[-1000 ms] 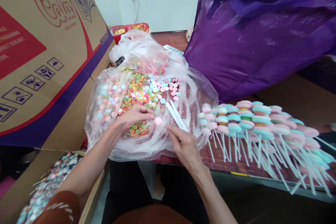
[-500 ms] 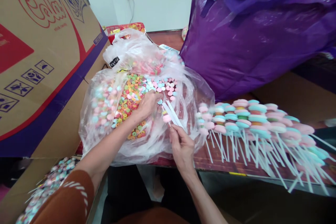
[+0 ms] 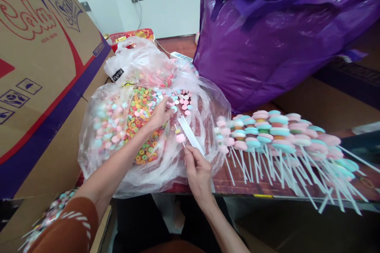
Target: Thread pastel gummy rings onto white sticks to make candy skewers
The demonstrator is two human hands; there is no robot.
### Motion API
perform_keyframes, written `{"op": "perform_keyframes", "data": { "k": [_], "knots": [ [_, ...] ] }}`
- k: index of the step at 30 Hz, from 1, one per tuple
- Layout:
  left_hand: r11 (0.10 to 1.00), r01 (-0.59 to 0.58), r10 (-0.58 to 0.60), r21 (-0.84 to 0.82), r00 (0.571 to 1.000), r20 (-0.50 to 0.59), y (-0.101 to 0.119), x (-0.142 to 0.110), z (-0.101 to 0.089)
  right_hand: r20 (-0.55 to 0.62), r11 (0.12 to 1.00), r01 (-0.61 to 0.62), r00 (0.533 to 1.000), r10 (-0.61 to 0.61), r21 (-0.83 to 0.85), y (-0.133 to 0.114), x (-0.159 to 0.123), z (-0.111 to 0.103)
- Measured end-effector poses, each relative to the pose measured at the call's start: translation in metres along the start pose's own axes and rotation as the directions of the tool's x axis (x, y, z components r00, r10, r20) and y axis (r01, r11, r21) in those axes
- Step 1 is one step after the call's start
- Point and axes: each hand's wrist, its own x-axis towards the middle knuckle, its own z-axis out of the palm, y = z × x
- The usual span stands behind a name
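Observation:
My left hand is closed in a pinch over the candy pile, with a blue-and-white candy disc at its fingertips. My right hand grips a bundle of thin white sticks that fans up and left. The same hand pinches one lollipop stick that carries a pink candy disc with a yellow ring above it. Below and left of my left hand lie colourful ring candies. Loose pink, white and blue discs lie just beyond it, on a spread clear plastic bag.
Stacked candy lollipops lie at the right, their sticks towards the table's front edge. A big purple bag stands behind them. At the left rises a printed cardboard box; wrapped candies lie below it. A tied plastic bag sits at the back.
The whole view has shifted, so most things appear further left. My left hand has drawn slightly up and away from the stick tips with the blue-and-white disc. My right hand keeps its hold.

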Motion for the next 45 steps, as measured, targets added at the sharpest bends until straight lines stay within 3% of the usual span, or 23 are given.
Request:
{"op": "perform_keyframes", "data": {
  "k": [3, 7, 12, 16, 18, 21, 24, 27, 33, 41, 45],
  "knots": [
    [1.0, -0.011, 0.01, 0.01, 0.996, 0.088, 0.008, 0.022, 0.013, -0.032, 1.0, 0.021, 0.999, -0.021, -0.001, -0.001, -0.001, 0.0],
    [0.991, 0.043, -0.062, 0.125, 0.986, 0.155, 0.021, 0.043, 0.03, -0.051, 0.998, 0.055, 0.997, -0.055, -0.005, -0.003, 0.0, -0.001],
    [0.974, 0.038, -0.088, 0.221, 0.971, 0.222, 0.022, 0.047, 0.039, -0.059, 0.997, 0.082, 0.995, -0.081, 0.01, -0.002, 0.0, -0.001],
    [0.967, 0.019, -0.071, 0.253, 0.978, 0.199, 0.018, 0.046, 0.04, -0.07, 0.998, 0.061, 0.996, -0.059, 0.022, 0.0, -0.001, -0.001],
    [0.981, 0.043, -0.076, 0.191, 0.982, 0.172, 0.018, 0.042, 0.038, -0.074, 0.999, 0.03, 0.997, -0.028, 0.026, 0.001, 0.0, 0.0],
    [0.986, 0.135, -0.116, -0.092, 0.975, 0.187, 0.019, 0.027, 0.028, -0.081, 0.999, -0.021, 0.996, 0.024, 0.038, 0.001, 0.003, 0.0],
    [0.889, 0.163, -0.087, -0.429, 0.978, 0.191, 0.022, 0.0, 0.014, -0.079, 0.998, -0.053, 0.995, 0.056, 0.044, 0.0, 0.006, 0.0],
    [0.806, 0.1, -0.025, -0.583, 0.991, 0.135, 0.024, -0.028, 0.004, -0.049, 0.998, -0.057, 0.997, 0.058, 0.031, 0.0, 0.008, 0.001],
    [0.776, 0.077, -0.058, -0.626, 0.997, 0.051, 0.02, -0.058, 0.007, -0.018, 0.999, -0.039, 0.999, 0.038, -0.019, 0.0, 0.009, 0.003],
    [0.782, 0.098, -0.135, -0.615, 0.991, -0.014, 0.016, -0.066, 0.012, -0.016, 0.997, 0.002, 1.0, -0.004, -0.074, -0.002, 0.009, 0.003],
    [0.806, 0.07, -0.113, -0.587, 0.993, -0.036, 0.015, -0.067, 0.012, -0.004, 0.993, 0.025, 1.0, -0.025, -0.115, -0.004, 0.009, 0.004]
  ]
}}
